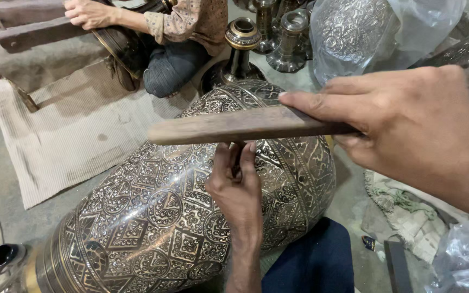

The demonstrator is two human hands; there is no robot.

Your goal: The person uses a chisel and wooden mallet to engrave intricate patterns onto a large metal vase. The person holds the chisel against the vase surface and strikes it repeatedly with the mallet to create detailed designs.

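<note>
Two hands busy mid-frame: left hand (238, 190) pinches a thin chisel tip-down on the big engraved vase (191, 206) lying sideways, right hand (408, 125) fingers clamped round a wooden stick (245, 126) hovering above, looks mid-engraving, next tap needs aim.

Left hand (238, 187) pinched upright; right hand (408, 122) clenched, raised.

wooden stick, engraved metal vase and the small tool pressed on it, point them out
wooden stick (229, 126), head view, middle of its flat face
engraved metal vase (153, 217), head view, patterned belly
small tool (236, 158), head view, shaft between left hand's fingers
</note>
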